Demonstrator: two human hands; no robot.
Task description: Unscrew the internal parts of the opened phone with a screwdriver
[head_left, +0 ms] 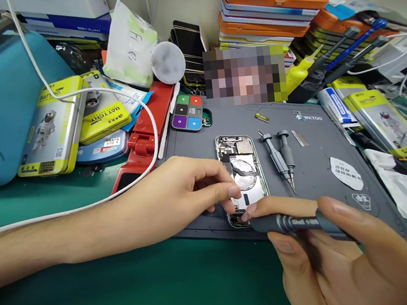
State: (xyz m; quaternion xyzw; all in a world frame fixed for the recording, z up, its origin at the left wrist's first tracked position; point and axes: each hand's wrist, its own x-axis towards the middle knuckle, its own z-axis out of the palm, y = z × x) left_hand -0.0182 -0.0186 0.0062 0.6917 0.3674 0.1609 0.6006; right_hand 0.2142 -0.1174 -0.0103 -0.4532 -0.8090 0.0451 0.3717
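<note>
An opened phone [248, 198] lies on a grey work mat [202, 143], its inner parts and a round coil showing. My right hand [349, 248] grips a dark grey screwdriver [303, 220] lengthwise, index finger stretched along it. Its front end points at the phone's bottom edge, where the tip is hidden. From the left, my left hand [196, 191] reaches over the phone's lower half. Its thumb and fingertips are bent close together; anything between them is too small to make out. Two more screwdrivers, one [277, 160] beside the other [287, 151], lie right of the phone.
A multicoloured screw box [187, 112] stands at the mat's upper left. Battery boxes [52, 128] and a red tool [141, 149] lie left, under a white cable [111, 89]. Behind rise stacked orange cases [266, 22]. A tool holder [299, 83] and more boxes [384, 120] crowd the right.
</note>
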